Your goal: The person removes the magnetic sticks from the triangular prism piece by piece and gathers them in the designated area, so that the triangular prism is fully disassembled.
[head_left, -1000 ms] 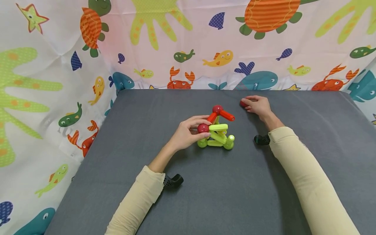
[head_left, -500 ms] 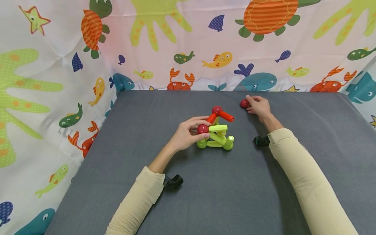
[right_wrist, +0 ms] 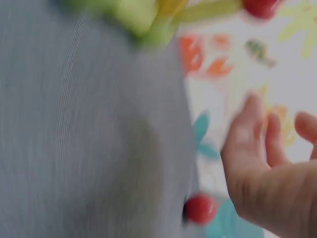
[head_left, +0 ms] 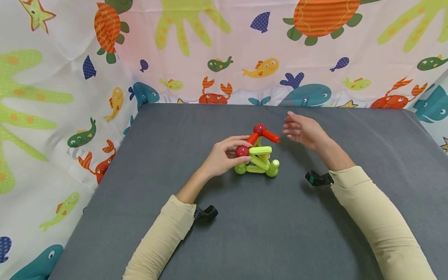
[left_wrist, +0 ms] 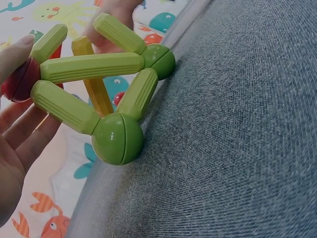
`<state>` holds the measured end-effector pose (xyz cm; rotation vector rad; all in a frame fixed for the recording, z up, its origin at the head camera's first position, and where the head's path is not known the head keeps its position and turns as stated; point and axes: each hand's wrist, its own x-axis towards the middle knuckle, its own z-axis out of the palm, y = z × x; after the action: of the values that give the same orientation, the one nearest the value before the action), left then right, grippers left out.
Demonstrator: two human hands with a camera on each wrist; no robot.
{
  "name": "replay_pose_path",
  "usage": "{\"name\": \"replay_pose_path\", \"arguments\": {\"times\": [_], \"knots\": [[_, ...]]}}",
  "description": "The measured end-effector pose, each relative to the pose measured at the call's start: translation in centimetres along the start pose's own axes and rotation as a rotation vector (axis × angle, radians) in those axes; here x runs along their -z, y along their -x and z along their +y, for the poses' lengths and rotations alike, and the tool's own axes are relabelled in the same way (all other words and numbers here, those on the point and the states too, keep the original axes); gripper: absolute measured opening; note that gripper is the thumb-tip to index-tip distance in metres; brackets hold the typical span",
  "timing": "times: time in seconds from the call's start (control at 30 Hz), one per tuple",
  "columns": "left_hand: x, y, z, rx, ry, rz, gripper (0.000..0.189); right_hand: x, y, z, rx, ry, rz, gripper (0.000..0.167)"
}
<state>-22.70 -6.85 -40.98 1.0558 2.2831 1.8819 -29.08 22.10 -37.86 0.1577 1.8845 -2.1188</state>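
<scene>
My left hand (head_left: 219, 157) pinches a red ball (head_left: 242, 151) at the near-left corner of a small frame of toy rods and balls. Light green rods (head_left: 260, 150) join it to green balls (left_wrist: 118, 139) resting on the table, and a yellow rod (left_wrist: 99, 94) stands behind them. On top sits another red ball (head_left: 259, 129) with red rods (head_left: 271, 136) sloping from it. My right hand (head_left: 303, 130) hovers to the right of the frame, fingers loosely extended and holding nothing. A loose red ball (right_wrist: 200, 208) lies near the table's far edge; in the head view the hand hides it.
A grey cloth covers the table (head_left: 266, 225). A patterned curtain (head_left: 196, 70) with sea animals hangs along its back and left side. Black wrist cameras (head_left: 319, 179) jut out below both sleeves.
My right hand has let go of the loose red ball and lifted away, its fingers spreading. The left hand and the frame of rods stay in place.
</scene>
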Motion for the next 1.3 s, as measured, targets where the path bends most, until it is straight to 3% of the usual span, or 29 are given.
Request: {"name": "replay_pose_path", "arguments": {"times": [0.07, 0.13, 0.3, 0.7, 1.3], "knots": [[0.0, 0.0, 0.1, 0.008, -0.001, -0.004, 0.034, -1.1, 1.0, -0.6, -0.112, -0.081, -0.122, 0.045], [0.0, 0.0, 0.1, 0.014, -0.002, -0.008, 0.035, -2.2, 1.9, -1.0, -0.179, -0.081, -0.195, 0.051], [-0.1, 0.1, 0.2, 0.011, 0.0, -0.002, 0.034, -4.3, 3.1, -1.4, -0.22, 0.102, -0.266, 0.072], [-0.1, 0.0, 0.4, 0.004, -0.001, -0.005, 0.034, -5.6, 3.1, -1.6, -0.237, 0.246, -0.198, 0.066], [-0.1, 0.0, 0.4, 0.002, -0.002, -0.003, 0.033, -5.5, 3.1, -1.3, -0.232, 0.196, -0.206, 0.049]]}}
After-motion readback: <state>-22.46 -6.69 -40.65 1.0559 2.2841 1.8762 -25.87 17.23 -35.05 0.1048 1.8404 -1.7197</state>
